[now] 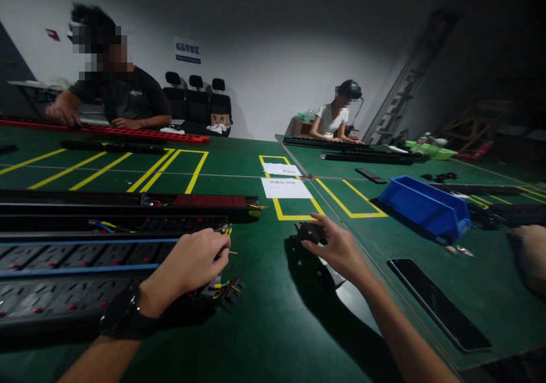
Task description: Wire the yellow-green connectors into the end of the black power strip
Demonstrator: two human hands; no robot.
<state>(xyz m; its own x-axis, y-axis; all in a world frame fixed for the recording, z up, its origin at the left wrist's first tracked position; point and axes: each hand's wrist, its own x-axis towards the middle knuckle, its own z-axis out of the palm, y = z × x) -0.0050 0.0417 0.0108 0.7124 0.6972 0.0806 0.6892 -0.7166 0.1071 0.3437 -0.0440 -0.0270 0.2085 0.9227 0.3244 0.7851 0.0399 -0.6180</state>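
My left hand (191, 261), with a black watch (123, 315) on its wrist, is closed over the end of a blue-edged power strip (85, 255). Its fingertips are partly hidden, and a thin brass-coloured piece pokes out beside them. Just in front lies another black power strip (55, 300) with red switches; coloured wires and a black end bracket (232, 289) show at its end. To the right, my right hand (336, 246) has its thumb and forefinger around a small black part (309, 232) above the green table. A pale and black piece (328, 272) shows beneath that hand.
Behind the strips lies a black channel with a dark red insert (209, 201). On the right are a blue bin (426, 207), a phone (439, 303) and another person's hand (529, 258). Paper labels (285, 187) lie mid-table. Two people sit working across the table.
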